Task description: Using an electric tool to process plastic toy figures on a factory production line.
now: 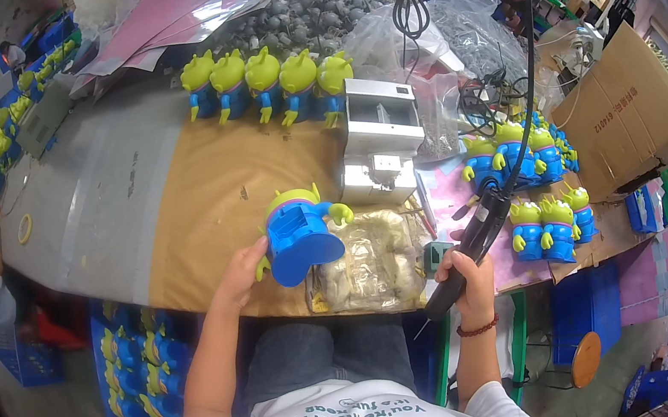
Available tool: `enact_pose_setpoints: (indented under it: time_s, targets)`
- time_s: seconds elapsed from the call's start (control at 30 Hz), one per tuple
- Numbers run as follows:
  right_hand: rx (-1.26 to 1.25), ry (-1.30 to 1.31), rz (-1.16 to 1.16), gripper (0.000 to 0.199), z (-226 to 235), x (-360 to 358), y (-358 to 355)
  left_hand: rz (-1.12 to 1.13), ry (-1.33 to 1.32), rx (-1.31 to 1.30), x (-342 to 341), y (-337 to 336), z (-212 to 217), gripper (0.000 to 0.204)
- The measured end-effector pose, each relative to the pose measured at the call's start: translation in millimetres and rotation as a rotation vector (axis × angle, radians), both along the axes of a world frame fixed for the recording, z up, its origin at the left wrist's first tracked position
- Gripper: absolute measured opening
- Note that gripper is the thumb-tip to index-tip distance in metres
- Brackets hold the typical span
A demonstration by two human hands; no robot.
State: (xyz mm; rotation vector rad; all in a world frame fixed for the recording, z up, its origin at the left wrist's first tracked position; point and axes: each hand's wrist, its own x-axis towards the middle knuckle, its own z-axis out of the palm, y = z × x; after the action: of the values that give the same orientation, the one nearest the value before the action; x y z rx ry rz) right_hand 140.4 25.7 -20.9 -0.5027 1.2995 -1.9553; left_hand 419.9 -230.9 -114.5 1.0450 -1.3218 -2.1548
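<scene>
My left hand (240, 274) grips a toy figure (297, 236) with a lime-green head and a blue body, above the near edge of the bench. The figure's open back shows blue compartments, and its flat blue base faces toward me. A padded block (370, 268) wrapped in clear film and tape lies under and beside it. To the right, my right hand (469, 281) is wrapped around a black corded electric screwdriver (482, 228). Its thin bit points down and left past the bench edge, and its cable rises overhead. A small grey-green box (439, 257) sits beside that hand.
Several matching figures (262, 72) stand in a row at the far side, and more figures (556, 223) stand at right. A white metal device (379, 137) is mid-bench. Behind lie grey parts (314, 17). A cardboard box (622, 114) stands right; co-workers are beyond.
</scene>
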Motion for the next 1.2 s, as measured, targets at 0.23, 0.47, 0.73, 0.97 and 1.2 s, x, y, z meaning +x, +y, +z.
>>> enact_pose_setpoints:
  time_s: [0.23, 0.47, 0.73, 0.97, 1.2]
  targets:
    - [0.0, -0.019, -0.001, 0.044, 2.8, 4.3, -3.8, 0.019, -0.008, 0.018, 1.9, 3.1, -1.2, 0.04]
    - [0.004, -0.001, 0.008, 0.043, 2.5, 5.5, -5.6, 0.022, -0.004, -0.022, 6.3, 1.3, -6.9, 0.04]
    - [0.02, 0.013, 0.002, 0.047, -2.3, 7.1, -1.5, 0.059, -0.027, -0.017, 3.8, -14.1, 13.7, 0.042]
    - [-0.001, -0.005, 0.004, 0.048, 0.9, 8.2, 1.1, -0.047, -0.186, -0.047, -16.3, -69.1, 48.4, 0.042]
    - [-0.021, 0.008, 0.001, 0.043, 8.7, 10.6, 5.9, -0.17, -0.07, -0.063, -53.5, -110.3, 111.6, 0.032]
